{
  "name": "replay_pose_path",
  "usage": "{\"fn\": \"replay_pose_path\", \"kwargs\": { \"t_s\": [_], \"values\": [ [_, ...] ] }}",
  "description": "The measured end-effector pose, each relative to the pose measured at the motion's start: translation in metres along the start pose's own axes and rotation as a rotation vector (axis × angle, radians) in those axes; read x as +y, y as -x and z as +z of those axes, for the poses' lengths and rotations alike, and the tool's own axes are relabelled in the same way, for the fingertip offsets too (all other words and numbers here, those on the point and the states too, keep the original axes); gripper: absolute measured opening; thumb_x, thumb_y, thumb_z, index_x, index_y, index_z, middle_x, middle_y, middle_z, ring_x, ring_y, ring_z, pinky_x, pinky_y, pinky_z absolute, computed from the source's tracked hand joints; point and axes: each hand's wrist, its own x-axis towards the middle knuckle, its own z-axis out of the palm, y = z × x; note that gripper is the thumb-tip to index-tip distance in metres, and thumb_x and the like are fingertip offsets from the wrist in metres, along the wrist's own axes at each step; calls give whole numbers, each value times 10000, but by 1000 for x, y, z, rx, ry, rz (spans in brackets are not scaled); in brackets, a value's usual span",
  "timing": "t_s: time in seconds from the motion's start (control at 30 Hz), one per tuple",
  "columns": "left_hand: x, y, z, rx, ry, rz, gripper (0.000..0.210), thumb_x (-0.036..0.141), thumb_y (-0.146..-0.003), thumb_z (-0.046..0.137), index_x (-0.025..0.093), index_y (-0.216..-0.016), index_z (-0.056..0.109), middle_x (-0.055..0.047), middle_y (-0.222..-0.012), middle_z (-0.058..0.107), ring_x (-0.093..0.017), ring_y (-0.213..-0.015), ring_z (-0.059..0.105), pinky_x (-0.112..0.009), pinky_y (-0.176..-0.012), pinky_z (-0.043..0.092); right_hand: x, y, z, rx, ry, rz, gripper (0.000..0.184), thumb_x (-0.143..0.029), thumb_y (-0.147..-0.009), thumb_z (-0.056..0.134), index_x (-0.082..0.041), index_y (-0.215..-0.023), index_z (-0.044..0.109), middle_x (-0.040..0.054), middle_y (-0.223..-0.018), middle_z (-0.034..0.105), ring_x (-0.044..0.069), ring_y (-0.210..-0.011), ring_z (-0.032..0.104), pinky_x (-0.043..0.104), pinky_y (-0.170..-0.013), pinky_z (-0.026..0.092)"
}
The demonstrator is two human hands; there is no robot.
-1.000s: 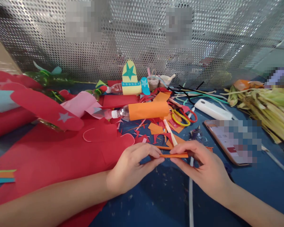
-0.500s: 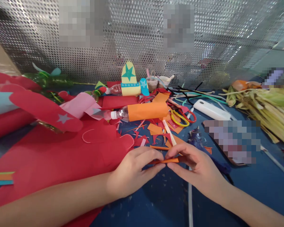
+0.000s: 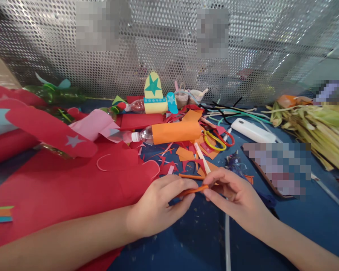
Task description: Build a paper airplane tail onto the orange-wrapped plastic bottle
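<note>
A narrow orange paper strip [image 3: 199,189], seen nearly edge-on, is held between both hands low over the blue table. My left hand [image 3: 165,203] pinches its left part between thumb and fingers. At the other end, the thumb and fingertips of my right hand [image 3: 234,195] grip the strip's tip. Just beyond them lie another thin orange paper piece [image 3: 190,176] and a pale flat stick [image 3: 202,158]. Behind these rests a clear bottle wrapped in orange paper [image 3: 175,133], lying on its side with its white cap to the left.
Red paper sheets [image 3: 73,188] spread across the left. Yellow-handled scissors [image 3: 214,141] lie among orange and red scraps. A white glue gun [image 3: 252,130], a blurred phone [image 3: 277,171] and dry husks [image 3: 319,131] are at right. A decorated bottle [image 3: 155,105] stands near the perforated metal panel [image 3: 164,45].
My right hand has shifted slightly right and its fingers have closed on the strip's end. The strip now tilts up a little to the right. My left hand stays almost in place.
</note>
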Motion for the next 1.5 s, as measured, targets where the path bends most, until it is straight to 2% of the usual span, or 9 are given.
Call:
{"fn": "replay_pose_path", "kwargs": {
  "t_s": [0.5, 0.7, 0.83, 0.9, 1.0, 1.17, 1.27, 1.37, 1.5],
  "values": [
    [-2, 2, -2, 29, 88, 64, 203, 62, -838, 549, 154, -1009, 606, -50, -830, 701, -125, -707, 652, -203, -631, 536, -1, 5, 1, 8, -19, -63, 43, -219, -848, 589, -252, -876, 590, -4, -803, 622, 107, -679, 632, 194, -628, 548],
    [-3, -1, 0, 33, 85, -96, 143, 120, -831, 592, 170, -959, 630, -25, -847, 726, -125, -735, 684, -215, -693, 563, 0, -3, -2, 10, -11, 23, 41, -253, -823, 620, -229, -856, 622, -1, -764, 634, 115, -669, 639, 209, -632, 560],
    [-5, -2, 1, 154, 204, -290, 184, 184, -780, 667, 180, -958, 620, -21, -865, 719, -135, -743, 693, -208, -659, 578, -2, -7, -6, 131, -34, 29, 29, -255, -817, 625, -225, -821, 625, -29, -678, 608, 100, -602, 630, 184, -583, 539],
    [-6, -1, 1, 190, 267, -332, 181, 176, -786, 654, 185, -963, 616, -15, -860, 716, -130, -751, 692, -199, -658, 577, -2, -8, -8, 160, -36, 28, 29, -258, -812, 631, -231, -819, 624, -35, -676, 611, 93, -600, 631, 170, -578, 528],
    [-4, -1, 1, 219, 314, -328, 131, 152, -802, 627, 172, -932, 624, -20, -854, 713, -123, -757, 684, -200, -682, 572, -2, -7, -9, 150, -38, 39, 47, -274, -812, 632, -231, -822, 618, -33, -676, 613, 97, -609, 631, 172, -580, 522],
    [-1, -2, -1, 224, 306, -318, 51, 178, -817, 624, 155, -860, 637, -30, -786, 714, -123, -673, 672, -202, -604, 560, -1, -8, -9, 144, -21, 42, 65, -296, -825, 615, -231, -823, 614, -25, -668, 597, 103, -598, 617, 173, -564, 520],
    [0, -2, -3, 196, 290, -274, 37, 163, -810, 636, 159, -846, 641, -26, -778, 720, -116, -641, 669, -203, -602, 557, 2, -7, -7, 127, -48, 14, 86, -290, -811, 633, -240, -880, 626, 2, -809, 639, 118, -690, 651, 191, -630, 553],
    [0, -3, -4, 152, 272, -221, 66, 123, -774, 666, 158, -827, 645, -21, -768, 725, -111, -638, 669, -196, -616, 555, 5, -4, -4, 40, -47, 16, 164, -267, -802, 654, -260, -964, 631, 23, -963, 669, 148, -855, 669, 227, -746, 563],
    [0, -2, -5, 126, 252, -164, 68, 122, -755, 691, 133, -806, 648, -26, -722, 717, -106, -609, 662, -169, -580, 537, 5, -1, -1, -2, -3, 26, 71, -268, -833, 620, -248, -897, 642, 7, -861, 686, 131, -762, 675, 208, -682, 568]
  ]
}}
